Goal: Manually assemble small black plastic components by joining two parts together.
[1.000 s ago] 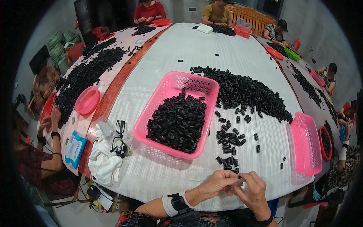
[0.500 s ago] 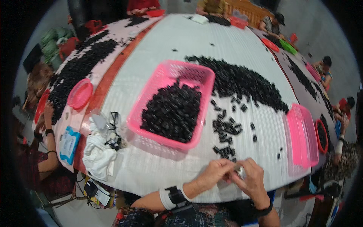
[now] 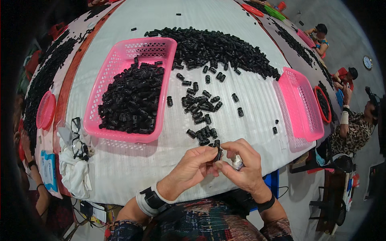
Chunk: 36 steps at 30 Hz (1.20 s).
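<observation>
My left hand is closed, pinching a small black cord lock between thumb and fingertips. Beside it my right hand curls around a small silvery-white thing of unclear kind, its thumb and fingertips close to the cord lock. Just beyond my fingers lies a small cluster of loose cord locks, with another group farther off. A large pink basket to the left is partly filled with black cord locks. A long heap of them curves across the far side.
A pink basket stands at the right table edge. Eyeglasses lie on white cloth at left, beside a blue-and-white packet. Other people sit around the table, including a person in a patterned top at right.
The view has shifted, so the table things sit farther left and higher. My hands have parted slightly, and a black cord lock now shows between them.
</observation>
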Each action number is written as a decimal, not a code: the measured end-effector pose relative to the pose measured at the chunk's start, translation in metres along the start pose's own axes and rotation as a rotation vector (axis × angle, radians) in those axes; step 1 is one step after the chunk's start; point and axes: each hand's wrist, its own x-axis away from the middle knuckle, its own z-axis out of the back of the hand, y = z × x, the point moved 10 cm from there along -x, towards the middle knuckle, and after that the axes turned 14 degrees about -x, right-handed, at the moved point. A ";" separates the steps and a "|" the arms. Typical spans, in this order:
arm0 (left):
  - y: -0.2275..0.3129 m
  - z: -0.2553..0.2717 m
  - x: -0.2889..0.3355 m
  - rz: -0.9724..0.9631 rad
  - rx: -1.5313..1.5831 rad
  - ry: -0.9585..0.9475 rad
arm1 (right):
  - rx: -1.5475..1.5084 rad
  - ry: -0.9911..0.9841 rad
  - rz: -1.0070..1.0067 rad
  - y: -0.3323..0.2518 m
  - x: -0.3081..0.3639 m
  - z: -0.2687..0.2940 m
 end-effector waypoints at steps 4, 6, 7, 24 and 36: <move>-0.005 0.001 0.000 0.032 0.074 0.058 | 0.143 0.065 0.116 -0.008 0.011 0.002; -0.007 0.004 -0.002 0.038 0.056 0.084 | 0.181 0.092 0.232 -0.009 0.015 -0.001; -0.008 0.006 -0.003 0.039 0.037 0.111 | 0.252 0.109 0.284 -0.010 0.020 -0.004; 0.000 0.009 -0.003 -0.039 -0.020 0.131 | 0.426 0.153 0.471 -0.020 0.028 -0.013; -0.008 0.004 -0.004 0.047 0.021 0.048 | -0.105 0.043 -0.145 0.037 0.010 0.005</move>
